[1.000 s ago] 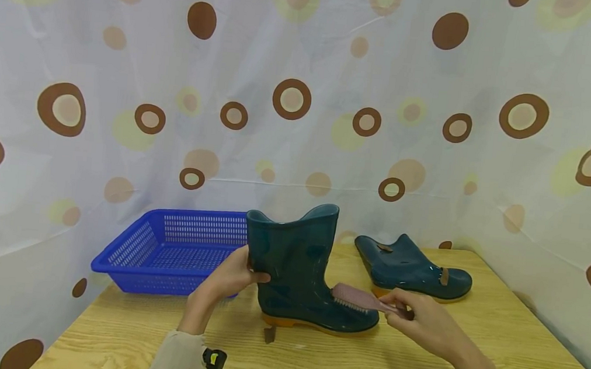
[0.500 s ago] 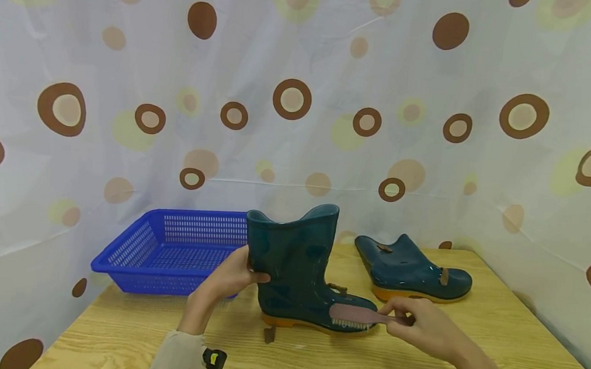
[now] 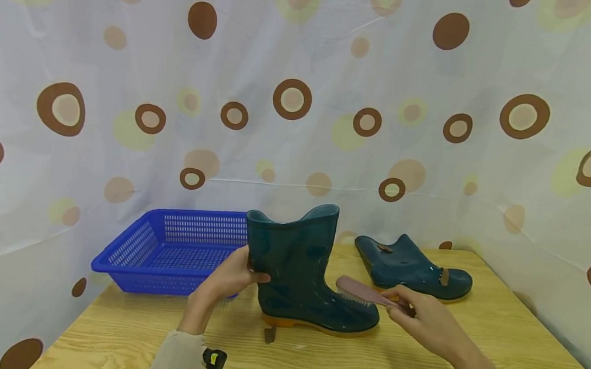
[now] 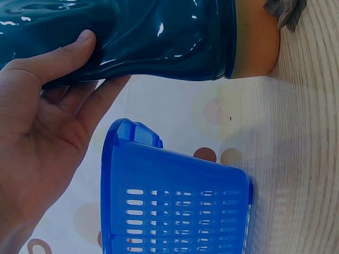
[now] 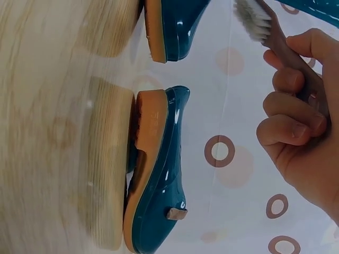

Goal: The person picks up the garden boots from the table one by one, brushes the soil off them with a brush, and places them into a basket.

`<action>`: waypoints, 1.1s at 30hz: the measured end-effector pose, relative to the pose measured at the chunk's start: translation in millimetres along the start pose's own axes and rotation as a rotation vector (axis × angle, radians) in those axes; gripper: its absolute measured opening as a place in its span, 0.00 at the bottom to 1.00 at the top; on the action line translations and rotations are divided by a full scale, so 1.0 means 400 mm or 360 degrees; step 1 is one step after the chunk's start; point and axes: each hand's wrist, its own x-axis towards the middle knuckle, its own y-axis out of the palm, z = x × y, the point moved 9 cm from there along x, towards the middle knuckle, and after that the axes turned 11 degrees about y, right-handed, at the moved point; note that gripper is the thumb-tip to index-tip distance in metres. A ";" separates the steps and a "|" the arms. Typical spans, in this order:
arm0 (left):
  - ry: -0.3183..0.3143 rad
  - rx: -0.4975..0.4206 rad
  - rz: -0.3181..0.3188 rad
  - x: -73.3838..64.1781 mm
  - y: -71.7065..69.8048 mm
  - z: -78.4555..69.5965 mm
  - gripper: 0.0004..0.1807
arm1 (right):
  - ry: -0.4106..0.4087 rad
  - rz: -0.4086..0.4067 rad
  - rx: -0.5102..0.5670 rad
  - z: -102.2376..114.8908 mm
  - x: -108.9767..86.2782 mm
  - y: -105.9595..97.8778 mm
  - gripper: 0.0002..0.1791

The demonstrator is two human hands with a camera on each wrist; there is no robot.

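A dark green rubber boot (image 3: pixel 293 272) with an orange sole stands upright on the wooden table. My left hand (image 3: pixel 235 273) grips its shaft from behind; in the left wrist view the thumb lies along the glossy side, fingers round the back. Between thumb and curled fingers, my right hand (image 3: pixel 425 325) holds a pinkish scrubbing brush (image 3: pixel 355 288) by its handle. The brush head overlaps the boot's instep, bristles facing down. White bristles show in the right wrist view, where the boot's toe (image 5: pixel 180 26) is at the top.
Behind and right, a second green boot (image 3: pixel 414 271) lies flattened, with brown scraps on it. A blue perforated basket (image 3: pixel 160 281) stands at the left. One brown scrap (image 3: pixel 269 334) lies on the table (image 3: pixel 311 367) before the held boot. A dotted curtain (image 3: pixel 327 64) hangs behind.
The brush went from the instep down to the near side of the toe, then back up to the instep. A brown scrap visible there half a second ago is now hidden. The left hand stayed still.
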 end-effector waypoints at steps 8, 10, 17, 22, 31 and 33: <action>0.0009 0.0037 0.0006 -0.003 -0.013 -0.003 0.28 | 0.0007 -0.0124 0.0103 0.024 0.009 -0.005 0.15; 0.0005 0.0039 0.0002 -0.005 -0.014 0.000 0.28 | 0.0021 -0.0140 0.0171 0.028 0.014 -0.002 0.15; 0.0027 0.0006 0.0022 -0.006 -0.001 0.012 0.29 | -0.0023 -0.0163 0.0320 0.051 0.053 0.008 0.16; 0.0022 -0.0003 -0.0003 -0.009 -0.002 0.018 0.29 | -0.0034 -0.0255 0.0343 0.072 0.101 -0.015 0.17; 0.0072 -0.0039 0.0022 0.000 0.000 0.013 0.34 | -0.0104 -0.0305 0.0423 0.126 0.139 -0.036 0.18; 0.0078 -0.0043 0.0019 0.002 -0.006 0.010 0.35 | -0.0126 -0.0311 0.0442 0.130 0.142 -0.038 0.18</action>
